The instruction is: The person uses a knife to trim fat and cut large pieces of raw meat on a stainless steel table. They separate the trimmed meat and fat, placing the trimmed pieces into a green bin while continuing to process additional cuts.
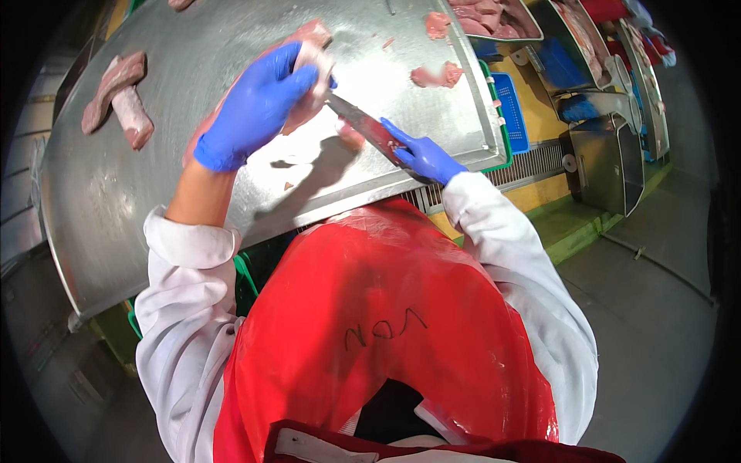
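My left hand (258,108), in a blue glove, is closed around a long piece of pale pink raw meat (315,73) above the metal table (170,208). In my right hand (431,157), also gloved in blue, is a knife (363,123). Its blade slants up and left, the tip close to the meat beside my left fingers. The knife's handle is mostly hidden by my right hand. Beneath the blade lies a small pink meat scrap (351,137). More meat lies under and behind my left hand, partly covered by it.
Two meat strips (116,100) lie crossed on the table's left. Trimmings (438,75) rest at its right side. Beyond the right edge are a blue basket (509,112), a metal tray of meat (532,23) and a metal bin (598,170). A red apron (370,293) covers my front.
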`<action>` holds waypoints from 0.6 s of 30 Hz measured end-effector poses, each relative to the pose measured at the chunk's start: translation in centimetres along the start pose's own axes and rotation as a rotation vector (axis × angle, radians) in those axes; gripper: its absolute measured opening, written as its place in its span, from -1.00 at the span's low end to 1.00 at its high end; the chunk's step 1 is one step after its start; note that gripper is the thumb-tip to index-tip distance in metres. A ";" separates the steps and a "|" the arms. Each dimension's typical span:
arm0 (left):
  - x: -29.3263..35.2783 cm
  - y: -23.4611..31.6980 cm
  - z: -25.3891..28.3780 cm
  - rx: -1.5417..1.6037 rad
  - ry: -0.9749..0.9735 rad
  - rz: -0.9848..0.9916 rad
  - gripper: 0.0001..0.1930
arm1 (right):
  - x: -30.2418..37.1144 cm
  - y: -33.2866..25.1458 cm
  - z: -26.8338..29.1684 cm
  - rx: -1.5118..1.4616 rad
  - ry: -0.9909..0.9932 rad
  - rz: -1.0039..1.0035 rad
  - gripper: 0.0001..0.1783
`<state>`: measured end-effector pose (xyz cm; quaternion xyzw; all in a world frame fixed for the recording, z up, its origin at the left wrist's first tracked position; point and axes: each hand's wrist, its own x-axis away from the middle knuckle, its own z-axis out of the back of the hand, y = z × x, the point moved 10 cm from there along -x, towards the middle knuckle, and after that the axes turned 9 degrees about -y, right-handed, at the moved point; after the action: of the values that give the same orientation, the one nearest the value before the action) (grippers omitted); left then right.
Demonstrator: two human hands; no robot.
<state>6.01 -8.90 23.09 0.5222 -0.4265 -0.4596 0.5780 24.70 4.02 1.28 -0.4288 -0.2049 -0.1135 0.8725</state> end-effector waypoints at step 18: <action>-35.5 -2.4 -20.1 0.070 0.077 -0.141 -0.91 | 29.6 23.9 9.8 -0.649 0.799 -0.383 -0.23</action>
<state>17.79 29.92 18.44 0.5882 -0.3822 -0.4635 0.5415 57.49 25.64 3.32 -0.5546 0.1136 -0.4815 0.6690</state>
